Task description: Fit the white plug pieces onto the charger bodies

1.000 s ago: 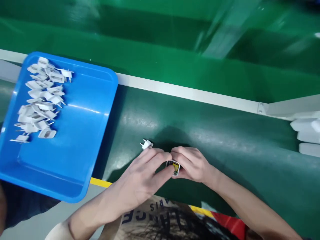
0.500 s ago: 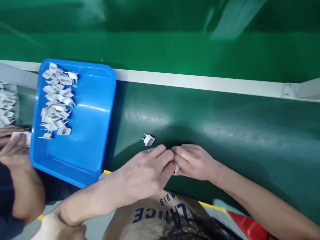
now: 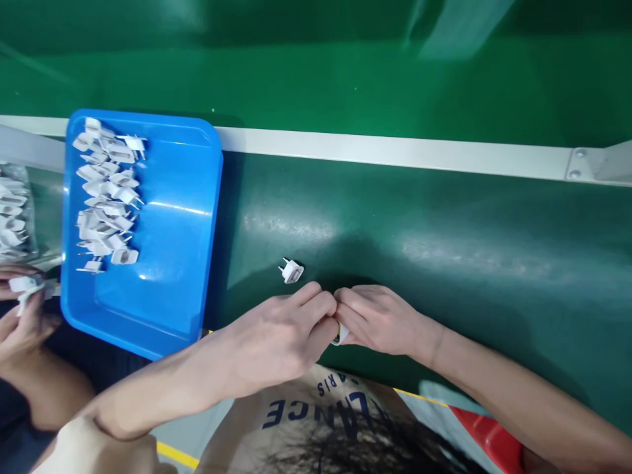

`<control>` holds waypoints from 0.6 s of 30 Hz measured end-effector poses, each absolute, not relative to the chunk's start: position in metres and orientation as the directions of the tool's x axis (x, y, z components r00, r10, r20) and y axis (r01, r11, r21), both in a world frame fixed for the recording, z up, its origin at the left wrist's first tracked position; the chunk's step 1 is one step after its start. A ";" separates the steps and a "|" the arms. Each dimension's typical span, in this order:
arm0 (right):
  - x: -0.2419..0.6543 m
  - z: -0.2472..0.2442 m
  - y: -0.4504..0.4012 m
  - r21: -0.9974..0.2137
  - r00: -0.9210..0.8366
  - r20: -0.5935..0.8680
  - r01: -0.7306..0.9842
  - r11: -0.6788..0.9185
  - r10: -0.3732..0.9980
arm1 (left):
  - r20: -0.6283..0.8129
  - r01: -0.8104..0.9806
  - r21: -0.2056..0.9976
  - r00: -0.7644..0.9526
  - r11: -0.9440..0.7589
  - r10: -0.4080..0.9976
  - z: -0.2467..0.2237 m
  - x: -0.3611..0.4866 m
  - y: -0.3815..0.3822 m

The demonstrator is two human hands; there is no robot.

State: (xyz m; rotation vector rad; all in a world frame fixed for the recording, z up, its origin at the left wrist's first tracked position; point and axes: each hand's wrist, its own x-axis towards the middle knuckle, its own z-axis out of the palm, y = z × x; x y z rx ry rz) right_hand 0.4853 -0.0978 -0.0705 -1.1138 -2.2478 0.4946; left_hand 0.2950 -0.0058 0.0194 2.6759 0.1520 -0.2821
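Observation:
My left hand (image 3: 291,332) and my right hand (image 3: 380,320) meet fingertip to fingertip over the near part of the green table. Between them a small white piece (image 3: 340,334) shows below the fingers, mostly hidden; both hands are closed around it. Just beyond my left hand lies a white two-pin plug piece (image 3: 292,270), its pins pointing left. A blue tray (image 3: 182,263) stands to the left, with many similar white plug pieces (image 3: 106,227) heaped along its left side.
A white metal bar (image 3: 345,143) crosses the green table (image 3: 444,217) behind the hands. At far left, another person's hands (image 3: 29,322) hold white pieces near a clear bag (image 3: 14,214) of white parts. A red object (image 3: 488,438) is at lower right.
The view has shifted slightly. The other person's hands have changed pose around their white pieces. My hands remain together, closed around the small white piece.

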 end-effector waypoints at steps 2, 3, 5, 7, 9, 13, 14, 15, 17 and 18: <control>0.486 -0.069 -0.097 -0.544 -0.497 0.319 0.601 0.586 0.807 | -0.218 0.151 0.420 0.974 -0.895 0.062 0.021 0.296 -0.004; 0.486 -0.069 -0.097 -0.540 -0.501 0.317 0.603 0.587 0.806 | -0.220 0.151 0.426 0.974 -0.892 0.060 0.022 0.296 -0.004; 0.486 -0.069 -0.097 -0.538 -0.491 0.329 0.604 0.587 0.807 | -0.242 0.172 0.463 0.968 -0.869 0.062 0.024 0.295 -0.003; 0.486 -0.070 -0.098 -0.549 -0.468 0.352 0.598 0.584 0.810 | -0.253 0.236 0.540 0.961 -0.808 0.111 0.025 0.292 -0.005; 0.486 -0.071 -0.099 -0.560 -0.443 0.370 0.594 0.577 0.816 | -0.239 0.350 0.643 0.937 -0.682 0.255 0.023 0.287 -0.009; 0.486 -0.070 -0.101 -0.528 -0.427 0.374 0.631 0.568 0.823 | -0.359 0.552 0.794 0.765 -0.256 0.535 0.011 0.279 -0.022; 0.486 -0.069 -0.101 -0.519 -0.430 0.372 0.638 0.568 0.823 | -0.422 0.575 0.805 0.729 -0.147 0.539 0.007 0.279 -0.025; 0.486 -0.068 -0.100 -0.513 -0.432 0.373 0.642 0.571 0.821 | -0.487 0.592 0.805 0.701 -0.044 0.522 0.003 0.279 -0.028; 0.486 -0.067 -0.099 -0.499 -0.441 0.383 0.641 0.584 0.812 | -0.584 0.598 0.789 0.657 0.142 0.477 -0.002 0.281 -0.032; 0.486 -0.067 -0.099 -0.492 -0.445 0.390 0.639 0.591 0.806 | -0.619 0.591 0.775 0.639 0.223 0.456 -0.004 0.282 -0.035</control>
